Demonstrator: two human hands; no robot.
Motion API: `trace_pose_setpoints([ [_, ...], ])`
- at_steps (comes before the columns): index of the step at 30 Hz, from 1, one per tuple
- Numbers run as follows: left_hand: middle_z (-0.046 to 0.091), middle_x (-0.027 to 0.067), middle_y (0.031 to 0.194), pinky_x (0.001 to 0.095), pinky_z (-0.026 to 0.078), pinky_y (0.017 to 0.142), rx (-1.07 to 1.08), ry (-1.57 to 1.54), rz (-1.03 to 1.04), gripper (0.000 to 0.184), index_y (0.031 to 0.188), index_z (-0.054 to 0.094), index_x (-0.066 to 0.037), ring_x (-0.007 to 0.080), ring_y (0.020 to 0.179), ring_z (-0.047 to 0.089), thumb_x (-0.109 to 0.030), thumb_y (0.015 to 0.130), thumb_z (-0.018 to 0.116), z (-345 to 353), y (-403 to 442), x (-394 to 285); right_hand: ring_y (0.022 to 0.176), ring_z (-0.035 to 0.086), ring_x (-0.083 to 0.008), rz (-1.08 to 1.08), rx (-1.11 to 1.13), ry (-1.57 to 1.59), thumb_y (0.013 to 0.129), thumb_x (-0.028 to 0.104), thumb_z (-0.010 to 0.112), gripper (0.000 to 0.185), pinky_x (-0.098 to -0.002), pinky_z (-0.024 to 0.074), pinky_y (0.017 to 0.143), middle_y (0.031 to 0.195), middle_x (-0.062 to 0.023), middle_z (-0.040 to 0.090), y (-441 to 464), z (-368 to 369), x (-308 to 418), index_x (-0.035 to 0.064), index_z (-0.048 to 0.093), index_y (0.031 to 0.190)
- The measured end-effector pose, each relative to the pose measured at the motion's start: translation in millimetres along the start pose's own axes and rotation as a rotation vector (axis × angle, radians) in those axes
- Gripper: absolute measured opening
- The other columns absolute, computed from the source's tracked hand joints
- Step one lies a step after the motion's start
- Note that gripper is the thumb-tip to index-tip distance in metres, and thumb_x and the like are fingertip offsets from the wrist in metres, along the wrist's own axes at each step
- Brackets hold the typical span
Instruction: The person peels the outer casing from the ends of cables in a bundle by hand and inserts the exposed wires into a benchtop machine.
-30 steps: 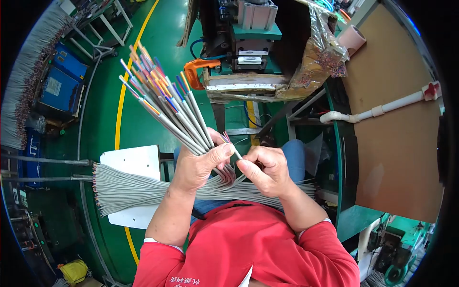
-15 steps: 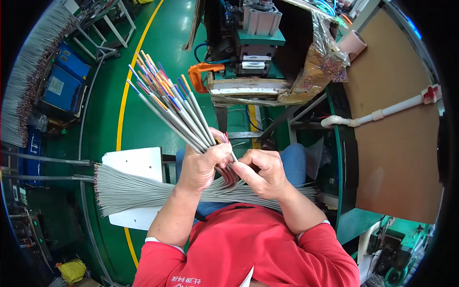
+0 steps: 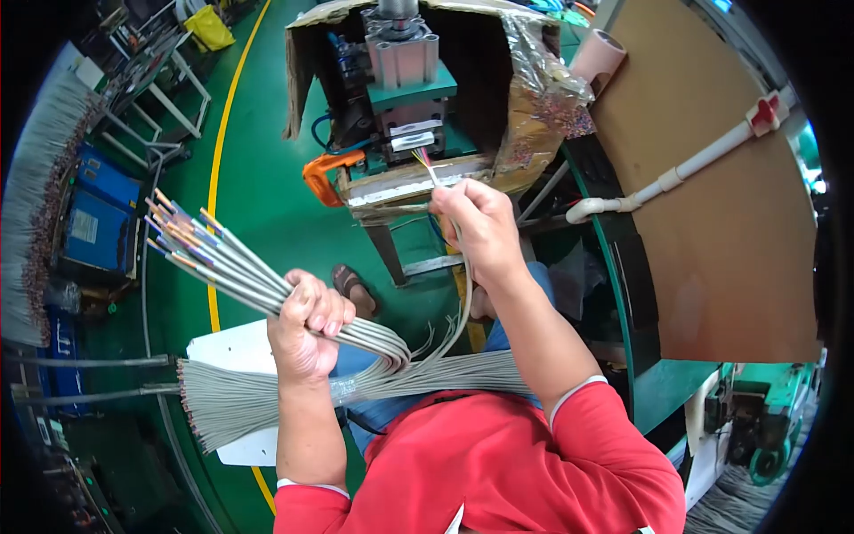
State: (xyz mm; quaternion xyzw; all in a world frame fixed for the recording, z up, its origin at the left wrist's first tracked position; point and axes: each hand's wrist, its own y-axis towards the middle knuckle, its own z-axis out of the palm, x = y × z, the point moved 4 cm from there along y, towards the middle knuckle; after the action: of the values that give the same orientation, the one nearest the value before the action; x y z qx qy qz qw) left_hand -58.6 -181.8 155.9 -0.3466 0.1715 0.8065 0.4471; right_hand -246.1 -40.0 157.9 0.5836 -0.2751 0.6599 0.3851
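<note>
My left hand [image 3: 307, 320] is wrapped round a bundle of grey cables [image 3: 240, 267], whose stripped ends fan out to the upper left with coloured wires showing. A single grey cable [image 3: 464, 285] is pinched in my right hand [image 3: 480, 222]. Its coloured wire ends [image 3: 422, 156] reach the front of the pneumatic press [image 3: 411, 125], just below a small white block; whether they touch it I cannot tell. Across my lap lies a larger bundle of grey cables [image 3: 231, 392], out of which the held ones curve.
A cardboard box [image 3: 534, 98] lined with plastic surrounds the press, with an orange clamp [image 3: 331, 176] at its left front. Under the lap bundle is a white board [image 3: 240, 343]. Right of me stand a brown panel [image 3: 712, 240] and a white pipe [image 3: 689, 169]. Blue bins [image 3: 98, 209] are at left.
My right hand has moved up and forward to the press, drawing one cable away from the bundle. My left hand has shifted left and lower with the rest, and the camera view has turned.
</note>
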Motion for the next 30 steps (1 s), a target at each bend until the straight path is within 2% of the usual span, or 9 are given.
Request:
trace_pose_setpoints([
  [2,0.039,-0.0036,0.056,0.0313,0.04,0.057,0.003,0.003,-0.002,0.022,0.077,0.047,-0.013,0.0111,0.049,0.042,-0.019,0.088,0.065,0.6,-1.4,-0.5,0.051,0.041,-0.0056,0.109,-0.028,0.084,0.093,0.021,0.063,0.026,-0.0218,0.0324,0.047,0.059,0.0004,0.052,10.9,0.6,-7.1,0.0025,0.061,0.075],
  [13,0.04,-0.0032,0.056,0.0315,0.039,0.057,0.019,-0.002,-0.005,0.021,0.08,0.048,-0.012,0.0111,0.049,0.042,-0.019,0.089,0.066,-4.1,-2.1,2.6,0.052,0.043,-0.0057,0.102,-0.12,0.085,0.092,0.023,0.066,0.025,-0.0221,0.0326,0.048,0.06,0.0009,0.052,35.1,10.8,-16.2,0.0032,0.062,0.077],
  [16,0.04,-0.0044,0.056,0.0313,0.043,0.061,0.072,0.025,-0.005,0.021,0.082,0.047,-0.012,0.0097,0.049,0.041,-0.022,0.093,0.063,-3.6,-2.0,4.1,0.052,0.043,-0.0058,0.105,-0.132,0.067,0.092,0.023,0.066,0.025,-0.0223,0.0325,0.048,0.06,0.0008,0.052,37.9,11.7,-18.1,0.0034,0.062,0.077],
  [23,0.04,-0.0045,0.057,0.0317,0.043,0.062,0.049,0.051,-0.006,0.021,0.084,0.048,-0.011,0.0099,0.051,0.042,-0.022,0.093,0.063,0.5,-5.5,9.4,0.051,0.044,-0.006,0.07,-0.139,0.046,0.091,0.023,0.066,0.025,-0.0223,0.0334,0.048,0.061,0.0006,0.055,32.0,8.5,-15.9,0.0033,0.062,0.076],
  [26,0.04,-0.0041,0.057,0.0316,0.042,0.061,0.041,0.041,-0.01,0.019,0.086,0.05,-0.01,0.0103,0.051,0.042,-0.021,0.092,0.064,1.1,-2.4,11.1,0.052,0.047,-0.0057,-0.061,-0.038,-0.29,0.092,0.021,0.065,0.025,-0.0219,0.0363,0.049,0.063,0.0005,0.057,-0.6,7.7,6.2,0.0016,0.063,0.077],
  [29,0.041,-0.0034,0.058,0.0311,0.042,0.06,0.02,0.01,-0.033,0.015,0.089,0.054,-0.008,0.0108,0.052,0.044,-0.019,0.091,0.065,-1.3,-4.6,14.0,0.053,0.051,-0.006,-0.101,0.095,-0.236,0.094,0.017,0.063,0.022,-0.0228,0.0401,0.05,0.064,-0.0007,0.06,-39.1,19.2,11.0,0.0001,0.064,0.079],
  [30,0.041,-0.0036,0.058,0.0309,0.042,0.06,0.044,0.014,-0.045,0.018,0.095,0.055,-0.006,0.0105,0.053,0.043,-0.02,0.091,0.065,2.3,-4.4,16.1,0.053,0.051,-0.006,-0.095,0.108,-0.23,0.094,0.017,0.063,0.022,-0.0228,0.0401,0.05,0.064,-0.0007,0.06,-47.0,20.0,11.0,0.0001,0.064,0.079],
])
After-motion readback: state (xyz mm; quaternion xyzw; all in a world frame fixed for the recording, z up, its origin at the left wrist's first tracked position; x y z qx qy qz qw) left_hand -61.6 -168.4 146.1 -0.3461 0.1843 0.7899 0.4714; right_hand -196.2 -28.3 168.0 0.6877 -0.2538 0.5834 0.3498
